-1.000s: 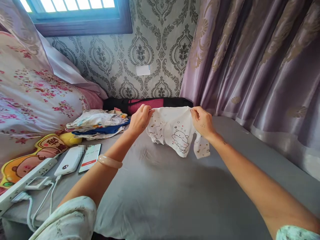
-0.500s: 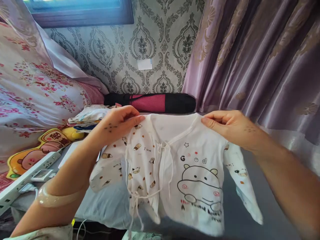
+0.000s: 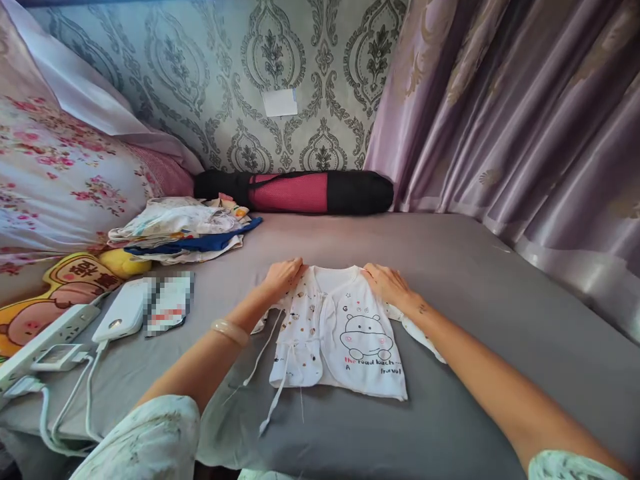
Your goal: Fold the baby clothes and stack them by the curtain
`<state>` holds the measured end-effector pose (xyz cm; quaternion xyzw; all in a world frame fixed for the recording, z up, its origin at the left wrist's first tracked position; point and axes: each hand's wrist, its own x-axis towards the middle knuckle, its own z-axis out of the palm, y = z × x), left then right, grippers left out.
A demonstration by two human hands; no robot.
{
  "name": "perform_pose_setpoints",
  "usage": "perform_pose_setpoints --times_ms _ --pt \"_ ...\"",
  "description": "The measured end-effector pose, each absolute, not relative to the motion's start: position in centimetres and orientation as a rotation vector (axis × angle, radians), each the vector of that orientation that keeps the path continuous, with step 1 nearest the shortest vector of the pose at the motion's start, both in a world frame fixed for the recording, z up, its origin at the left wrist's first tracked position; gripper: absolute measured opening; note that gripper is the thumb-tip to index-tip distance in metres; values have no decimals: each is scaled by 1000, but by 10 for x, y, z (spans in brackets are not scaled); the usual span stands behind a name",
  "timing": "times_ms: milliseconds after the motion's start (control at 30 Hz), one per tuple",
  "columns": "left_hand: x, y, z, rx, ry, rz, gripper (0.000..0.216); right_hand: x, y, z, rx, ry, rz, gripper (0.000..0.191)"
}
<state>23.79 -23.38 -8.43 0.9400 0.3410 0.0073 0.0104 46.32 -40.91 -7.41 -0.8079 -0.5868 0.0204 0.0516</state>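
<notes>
A small white baby shirt (image 3: 333, 333) lies spread on the grey sheet, its neckline away from me. A hippo drawing and lettering mark its right half; small brown prints cover the left half, where thin white ties trail toward me. My left hand (image 3: 284, 277) is closed on the shirt's left shoulder. At the other shoulder, my right hand (image 3: 387, 283) pinches the cloth with its fingers together. Both sleeves lie partly under my hands and forearms.
A stack of folded clothes (image 3: 185, 227) sits at the back left. Along the wall lies a black and pink rolled bag (image 3: 290, 192). On the left are a white power bank (image 3: 125, 310), a phone (image 3: 170, 303), a power strip (image 3: 47, 347) with cables and a pig cushion (image 3: 55, 307).
The baby shirt, held up in the air before, has come down and away from me onto the sheet. Both hands have stayed on its shoulders, and the view has tilted down.
</notes>
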Motion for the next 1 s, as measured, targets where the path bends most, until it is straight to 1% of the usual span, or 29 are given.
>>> perform_pose_setpoints --times_ms 200,733,867,1000 --pt "253 -212 -91 3010 1069 44 40 477 -388 -82 -2572 -1900 11 38" --pt "295 -155 -96 3033 1069 50 42 519 -324 -88 -2581 -2011 26 43" --pt "306 -144 -94 2976 1111 67 41 529 -310 -87 -2577 -2006 23 41" --pt "315 -131 -95 2820 1160 162 39 535 -305 -86 -2572 -1953 64 37"
